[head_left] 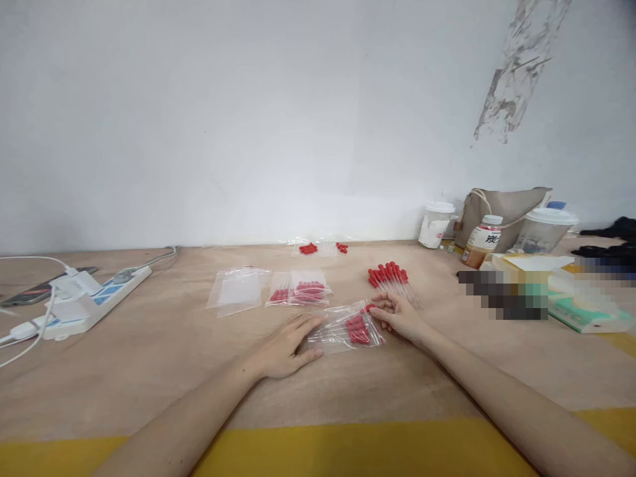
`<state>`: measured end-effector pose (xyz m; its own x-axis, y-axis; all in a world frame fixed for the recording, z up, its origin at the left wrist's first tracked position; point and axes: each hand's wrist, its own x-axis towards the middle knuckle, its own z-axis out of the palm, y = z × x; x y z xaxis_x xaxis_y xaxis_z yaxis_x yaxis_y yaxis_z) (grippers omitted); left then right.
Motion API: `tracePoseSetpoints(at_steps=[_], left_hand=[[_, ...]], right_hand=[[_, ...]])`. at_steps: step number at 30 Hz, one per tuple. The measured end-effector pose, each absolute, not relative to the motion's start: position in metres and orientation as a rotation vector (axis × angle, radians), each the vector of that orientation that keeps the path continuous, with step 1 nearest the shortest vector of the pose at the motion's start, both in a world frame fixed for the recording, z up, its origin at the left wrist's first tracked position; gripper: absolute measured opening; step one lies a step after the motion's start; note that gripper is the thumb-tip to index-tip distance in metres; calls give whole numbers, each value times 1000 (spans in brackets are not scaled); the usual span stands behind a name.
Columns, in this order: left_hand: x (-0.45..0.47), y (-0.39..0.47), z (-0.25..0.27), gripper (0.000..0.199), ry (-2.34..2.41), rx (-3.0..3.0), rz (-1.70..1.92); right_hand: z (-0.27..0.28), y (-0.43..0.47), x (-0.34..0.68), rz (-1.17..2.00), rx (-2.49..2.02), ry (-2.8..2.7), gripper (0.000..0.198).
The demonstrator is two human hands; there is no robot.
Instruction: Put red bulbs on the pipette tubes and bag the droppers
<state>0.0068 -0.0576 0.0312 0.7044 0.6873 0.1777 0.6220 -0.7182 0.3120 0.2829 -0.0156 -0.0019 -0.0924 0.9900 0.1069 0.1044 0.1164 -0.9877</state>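
Observation:
A clear plastic bag (332, 338) lies flat in front of me, with several red-bulbed droppers (356, 329) inside, bulbs to the right. My left hand (289, 346) rests at the bag's left end, fingers stretched over its corner and thumb apart. At the bag's upper right edge, my right hand (396, 316) pinches a dropper by its red bulb (368, 309); its glass tube points left, into or over the bag, I cannot tell which. Just behind my right hand, loose droppers (390, 273) lie fanned in a pile.
Filled bags (311, 291) and flat empty bags (239, 291) lie beyond my left hand. Small red pieces (308, 248) sit by the wall. On the left is a power strip (84, 308); on the right stand a cup (437, 225), a bottle (483, 242) and a tissue pack (589, 308).

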Motion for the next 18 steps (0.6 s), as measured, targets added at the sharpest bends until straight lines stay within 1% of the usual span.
tracePoseSetpoints(at_steps=[8,14,18], left_hand=[[8,-57,32,51,1031,2680,434],[8,-56,30,51,1010,2684,462],[8,-57,31,51,1010,2691,458]], right_hand=[[-6,-12,279,936,-1201,-1613,32],[-5,-13,281,971,-1078,-1762,28],[-10,-11,270,768,-1095,-1753,24]])
